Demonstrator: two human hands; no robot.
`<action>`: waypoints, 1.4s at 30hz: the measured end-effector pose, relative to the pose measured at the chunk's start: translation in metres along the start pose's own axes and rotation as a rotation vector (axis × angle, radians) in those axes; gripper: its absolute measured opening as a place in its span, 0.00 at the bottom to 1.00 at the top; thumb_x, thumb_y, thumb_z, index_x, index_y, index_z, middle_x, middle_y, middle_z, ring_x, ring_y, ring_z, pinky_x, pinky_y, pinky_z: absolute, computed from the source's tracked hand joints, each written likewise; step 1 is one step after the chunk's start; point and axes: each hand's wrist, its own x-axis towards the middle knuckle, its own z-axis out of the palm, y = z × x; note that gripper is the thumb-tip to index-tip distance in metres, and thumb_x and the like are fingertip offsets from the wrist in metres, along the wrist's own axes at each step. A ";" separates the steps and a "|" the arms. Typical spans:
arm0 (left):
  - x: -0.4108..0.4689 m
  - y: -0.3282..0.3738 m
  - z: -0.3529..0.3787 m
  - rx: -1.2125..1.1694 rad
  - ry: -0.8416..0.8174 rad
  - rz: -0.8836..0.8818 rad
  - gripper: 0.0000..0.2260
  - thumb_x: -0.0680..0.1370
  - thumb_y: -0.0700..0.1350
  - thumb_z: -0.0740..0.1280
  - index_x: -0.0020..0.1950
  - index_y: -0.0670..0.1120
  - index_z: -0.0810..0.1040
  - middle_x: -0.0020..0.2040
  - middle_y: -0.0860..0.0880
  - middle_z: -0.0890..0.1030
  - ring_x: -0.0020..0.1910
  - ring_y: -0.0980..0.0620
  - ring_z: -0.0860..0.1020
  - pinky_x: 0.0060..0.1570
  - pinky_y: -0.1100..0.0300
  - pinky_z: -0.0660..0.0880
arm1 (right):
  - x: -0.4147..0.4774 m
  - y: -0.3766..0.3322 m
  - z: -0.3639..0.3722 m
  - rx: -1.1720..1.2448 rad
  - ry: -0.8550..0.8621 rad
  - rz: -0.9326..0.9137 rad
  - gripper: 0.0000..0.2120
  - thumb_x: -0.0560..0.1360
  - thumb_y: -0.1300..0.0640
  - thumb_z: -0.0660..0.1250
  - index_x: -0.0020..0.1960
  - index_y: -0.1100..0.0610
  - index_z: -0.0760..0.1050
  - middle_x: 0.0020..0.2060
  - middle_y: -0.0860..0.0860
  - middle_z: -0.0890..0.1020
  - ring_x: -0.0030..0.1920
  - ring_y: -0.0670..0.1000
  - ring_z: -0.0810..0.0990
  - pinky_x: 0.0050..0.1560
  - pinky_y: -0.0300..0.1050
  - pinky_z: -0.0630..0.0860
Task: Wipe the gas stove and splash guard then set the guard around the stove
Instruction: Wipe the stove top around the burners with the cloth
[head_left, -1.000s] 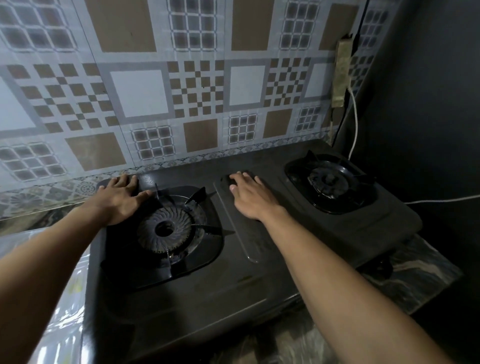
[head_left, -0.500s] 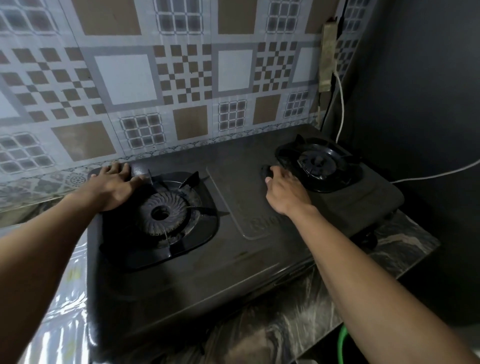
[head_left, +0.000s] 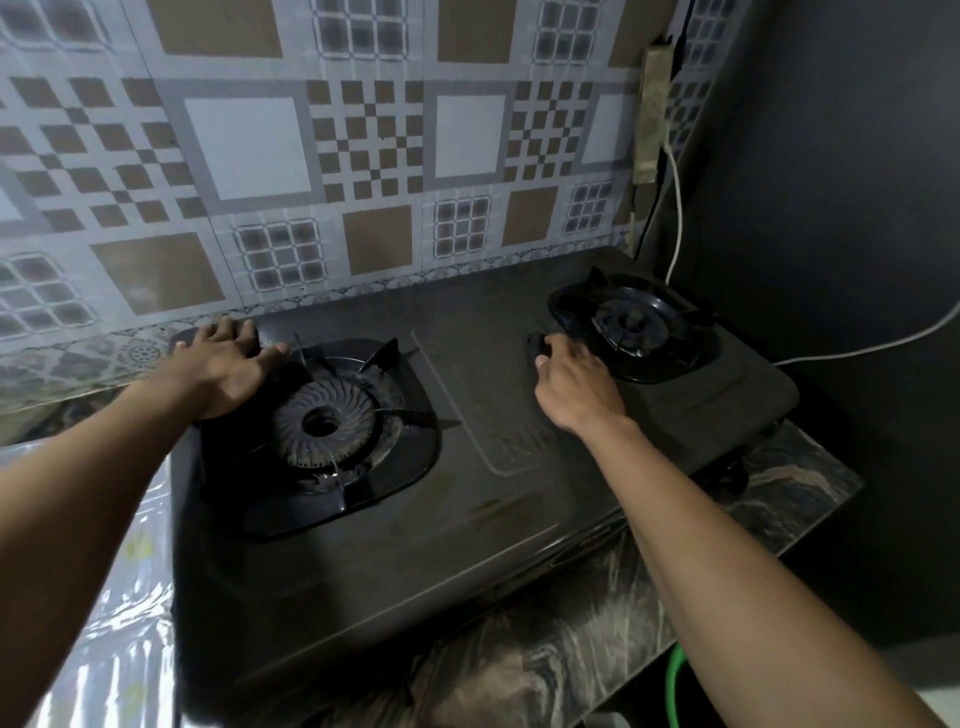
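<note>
The head camera looks down at a dark gas stove with two burners. It sits on a marbled tabletop, pushed back against a patterned tile wall.

The left hand lies flat on the stove's back left corner, beside the left burner. Its fingers are spread a little, and they hold nothing. The thumb points toward the burner's metal stand. The left arm reaches in straight from the lower left.

The right hand rests on the middle of the stove top, just left of the right burner. Its fingers are curled down over something small and dark. I cannot tell what that dark thing is, or how tight the fingers are. The right arm comes in long from the lower right corner, with the wrist bent a little.

A white cord hangs down the wall in the back right corner. A bit of green hose shows under the tabletop's front edge. Shiny plastic covers the tabletop at the left of the stove.
</note>
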 end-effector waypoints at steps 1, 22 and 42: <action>0.000 0.001 0.001 0.019 -0.011 0.013 0.39 0.74 0.69 0.36 0.79 0.52 0.58 0.79 0.40 0.55 0.77 0.37 0.54 0.72 0.36 0.56 | 0.008 -0.003 0.000 0.002 -0.010 -0.001 0.20 0.84 0.53 0.52 0.73 0.59 0.63 0.71 0.62 0.70 0.70 0.62 0.67 0.68 0.54 0.62; 0.000 0.008 -0.003 -0.126 0.011 -0.112 0.34 0.81 0.64 0.46 0.81 0.44 0.53 0.81 0.41 0.50 0.80 0.40 0.49 0.76 0.41 0.50 | -0.005 -0.059 0.026 0.090 -0.297 -0.499 0.22 0.84 0.59 0.53 0.76 0.49 0.66 0.79 0.46 0.59 0.79 0.43 0.50 0.78 0.46 0.43; 0.010 -0.001 0.003 -0.064 0.016 -0.061 0.32 0.81 0.63 0.46 0.78 0.45 0.59 0.79 0.38 0.56 0.77 0.36 0.55 0.74 0.39 0.55 | -0.027 -0.003 0.011 -0.030 -0.086 -0.251 0.23 0.84 0.56 0.52 0.79 0.52 0.60 0.79 0.53 0.60 0.79 0.51 0.55 0.77 0.51 0.49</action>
